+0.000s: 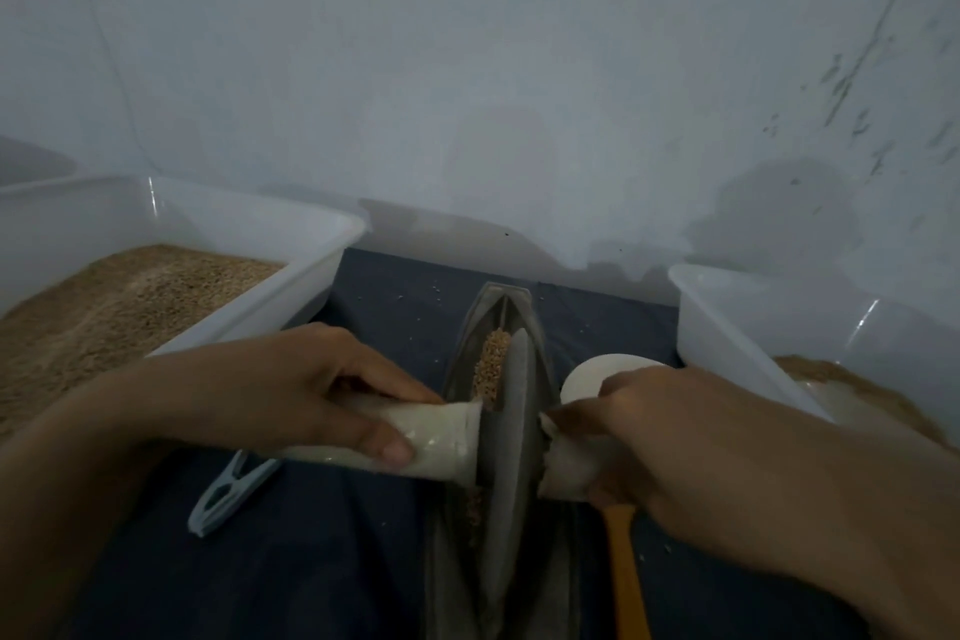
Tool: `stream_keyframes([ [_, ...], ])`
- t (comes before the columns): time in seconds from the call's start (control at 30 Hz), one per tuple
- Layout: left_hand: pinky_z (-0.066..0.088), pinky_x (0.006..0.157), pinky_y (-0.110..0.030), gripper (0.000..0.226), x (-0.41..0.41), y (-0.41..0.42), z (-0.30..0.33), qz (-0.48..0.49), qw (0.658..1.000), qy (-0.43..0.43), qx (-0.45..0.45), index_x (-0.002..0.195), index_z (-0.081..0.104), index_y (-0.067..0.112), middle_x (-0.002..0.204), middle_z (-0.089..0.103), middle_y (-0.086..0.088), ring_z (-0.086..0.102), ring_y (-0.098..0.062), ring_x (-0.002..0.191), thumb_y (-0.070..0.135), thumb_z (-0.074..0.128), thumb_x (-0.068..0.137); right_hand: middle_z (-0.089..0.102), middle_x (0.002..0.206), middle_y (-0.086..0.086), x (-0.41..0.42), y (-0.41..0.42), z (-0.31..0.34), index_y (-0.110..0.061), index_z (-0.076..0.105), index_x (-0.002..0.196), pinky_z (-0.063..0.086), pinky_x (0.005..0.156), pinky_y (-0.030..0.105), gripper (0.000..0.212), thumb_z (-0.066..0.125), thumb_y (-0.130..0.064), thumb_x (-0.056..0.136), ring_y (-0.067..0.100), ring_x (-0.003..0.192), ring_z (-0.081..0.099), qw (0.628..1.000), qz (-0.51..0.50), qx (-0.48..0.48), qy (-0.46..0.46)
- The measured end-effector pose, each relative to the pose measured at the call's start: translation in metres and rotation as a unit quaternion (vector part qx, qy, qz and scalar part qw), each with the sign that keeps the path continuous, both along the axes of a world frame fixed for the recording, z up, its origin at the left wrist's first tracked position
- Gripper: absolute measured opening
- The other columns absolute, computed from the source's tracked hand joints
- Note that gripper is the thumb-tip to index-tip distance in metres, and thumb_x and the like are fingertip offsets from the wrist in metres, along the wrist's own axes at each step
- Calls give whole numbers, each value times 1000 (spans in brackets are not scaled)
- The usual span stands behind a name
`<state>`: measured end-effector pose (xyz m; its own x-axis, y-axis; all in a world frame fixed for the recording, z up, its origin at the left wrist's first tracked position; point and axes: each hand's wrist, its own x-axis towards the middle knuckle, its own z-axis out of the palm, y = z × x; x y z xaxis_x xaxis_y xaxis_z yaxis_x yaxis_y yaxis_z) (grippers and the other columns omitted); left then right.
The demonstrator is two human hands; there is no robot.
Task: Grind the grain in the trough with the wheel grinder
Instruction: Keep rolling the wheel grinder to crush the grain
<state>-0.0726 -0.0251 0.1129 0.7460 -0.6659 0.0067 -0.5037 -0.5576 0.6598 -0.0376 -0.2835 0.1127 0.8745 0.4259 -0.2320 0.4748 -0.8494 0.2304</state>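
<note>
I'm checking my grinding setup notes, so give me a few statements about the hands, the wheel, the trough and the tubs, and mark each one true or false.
1. Both hands grip the wheel grinder's handles, left hand on the left one, right hand on the right. True.
2. The wheel lies flat on the dark cloth. False: it stands on edge in the trough.
3. Grain lies in the trough beyond the wheel. True.
4. The left tub holds only water. False: it holds tan grain.
5. A pale clip lies below the left handle. True.
</note>
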Motion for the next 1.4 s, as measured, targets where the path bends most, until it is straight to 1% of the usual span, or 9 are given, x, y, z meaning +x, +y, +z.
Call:
stream_keyframes([
  [0.2, 44, 81, -16, 32, 14, -18, -19, 185, 966, -172, 59, 108, 54, 60, 97, 62, 28, 56, 8, 90, 47, 63, 80, 48, 116, -1, 3, -5, -2, -37, 34, 140, 31, 75, 21, 55, 54, -18, 92, 16, 109, 47, 987, 39, 126, -88],
  [0.37, 45, 82, -31, 41, 22, -30, -37, 231, 901, -362, 64, 124, 59, 30, 108, 66, 4, 61, -18, 98, 35, 65, 84, 45, 123, 1, 13, -2, -8, -36, 14, 147, 35, 86, 24, 72, 49, -6, 91, 18, 114, 38, 976, 38, 146, -158],
  [0.53, 39, 81, -9, 40, 17, -16, -23, 161, 964, -207, 38, 115, 57, 51, 101, 64, 22, 57, 6, 96, 37, 69, 79, 51, 118, 0, -3, -3, 4, -31, 40, 136, 28, 72, 20, 45, 51, -21, 93, 16, 109, 47, 984, 79, 103, -124],
  [0.73, 43, 84, -7, 40, 0, 3, 1, -11, 1000, -9, 2, 113, 56, 57, 109, 63, 30, 60, 7, 101, 58, 65, 73, 53, 124, 4, -27, -5, 14, -16, 56, 119, 37, 99, 28, 27, 53, -24, 93, 18, 114, 51, 999, 24, 41, -27],
  [0.93, 45, 83, -12, 33, 6, -9, -10, 93, 991, -86, 27, 106, 56, 62, 103, 63, 33, 58, 11, 94, 57, 59, 74, 58, 117, 1, -20, -4, 15, -26, 56, 120, 45, 90, 26, 31, 58, -24, 89, 16, 104, 57, 995, 42, 71, -48],
  [1.03, 44, 89, -25, 38, 18, -20, -27, 220, 946, -225, 78, 122, 54, 49, 113, 62, 20, 58, -1, 101, 46, 59, 84, 51, 124, 2, 1, -4, 6, -37, 28, 143, 39, 89, 25, 59, 50, -13, 94, 17, 114, 48, 984, 45, 140, -101],
  [1.17, 43, 90, -35, 43, 29, -28, -43, 248, 899, -357, 64, 128, 56, 29, 117, 64, 6, 60, -19, 105, 34, 63, 86, 46, 128, -1, 17, -6, -9, -35, 18, 146, 32, 87, 23, 60, 43, -11, 97, 15, 118, 38, 968, 48, 192, -158],
  [1.27, 47, 86, -30, 44, 28, -21, -37, 206, 921, -329, 38, 122, 60, 31, 110, 68, 6, 63, -14, 99, 29, 71, 80, 52, 118, -1, 10, -5, -2, -35, 32, 142, 32, 76, 23, 53, 47, -15, 95, 15, 109, 45, 972, 70, 171, -143],
  [1.4, 47, 81, -15, 38, 10, -9, -16, 103, 986, -134, -2, 111, 58, 56, 101, 65, 26, 60, 8, 93, 45, 68, 76, 61, 110, 0, -16, -6, 18, -26, 58, 116, 44, 79, 23, 26, 56, -27, 90, 14, 99, 58, 988, 95, 89, -76],
])
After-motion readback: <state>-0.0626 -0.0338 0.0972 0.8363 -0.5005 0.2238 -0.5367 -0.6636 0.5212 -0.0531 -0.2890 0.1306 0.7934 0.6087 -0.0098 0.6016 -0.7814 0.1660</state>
